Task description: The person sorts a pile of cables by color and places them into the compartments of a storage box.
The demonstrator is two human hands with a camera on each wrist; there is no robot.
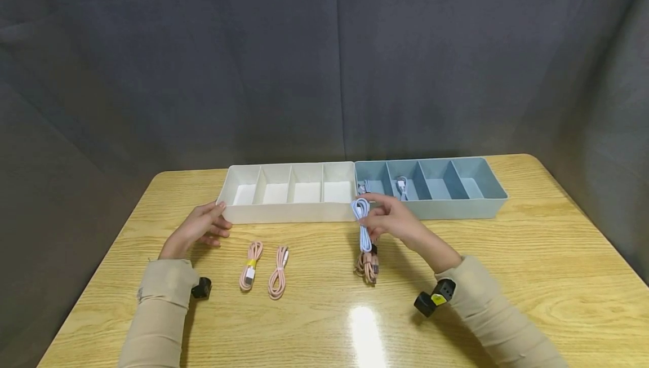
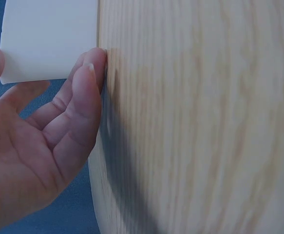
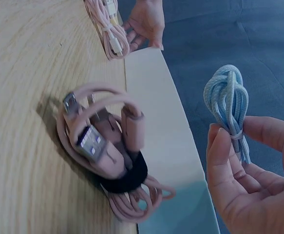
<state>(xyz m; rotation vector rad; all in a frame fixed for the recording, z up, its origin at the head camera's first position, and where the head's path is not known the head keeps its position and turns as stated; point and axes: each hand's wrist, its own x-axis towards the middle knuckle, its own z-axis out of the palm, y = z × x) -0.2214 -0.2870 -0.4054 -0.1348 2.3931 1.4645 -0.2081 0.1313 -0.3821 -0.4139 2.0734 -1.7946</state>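
My right hand (image 1: 379, 217) pinches a coiled light-blue cable (image 1: 362, 222) and holds it above the table, just in front of the blue tray (image 1: 456, 208). In the right wrist view the blue cable (image 3: 228, 105) sits between my thumb and fingers (image 3: 229, 165). Below it a bundled pink cable (image 1: 367, 265) with a black tie lies on the table; the right wrist view shows the pink bundle (image 3: 110, 161) close up. My left hand (image 1: 203, 226) rests relaxed at the white tray's (image 1: 284, 212) left corner, fingers (image 2: 85, 92) touching it.
Two more pink cables (image 1: 250, 266) (image 1: 278, 273) lie on the wooden table (image 1: 532, 278) between my hands. The blue tray holds a blue cable (image 1: 402, 186) in its second compartment and another at its left end. The white tray's compartments look bare.
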